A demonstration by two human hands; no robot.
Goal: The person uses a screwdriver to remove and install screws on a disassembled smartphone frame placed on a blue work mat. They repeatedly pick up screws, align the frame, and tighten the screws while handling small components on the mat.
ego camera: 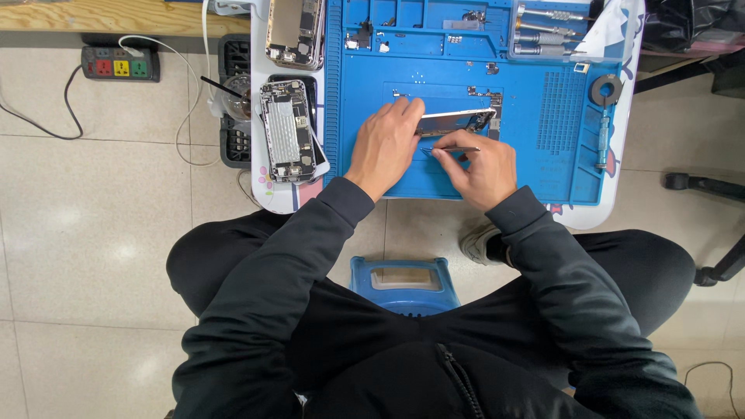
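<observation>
From the head camera, the left hand (pixel 384 146) grips the near end of a phone frame (pixel 456 122) tilted on its edge over the blue work mat (pixel 543 167). The right hand (pixel 483 167) pinches thin tweezers (pixel 452 150), tips just below the frame (probably touching it, though too small to tell). Two opened phones (pixel 289 130) lie stacked at the tabletop's (pixel 273 194) left edge. Screwdrivers (pixel 543 32) rest in a tray at the far right.
</observation>
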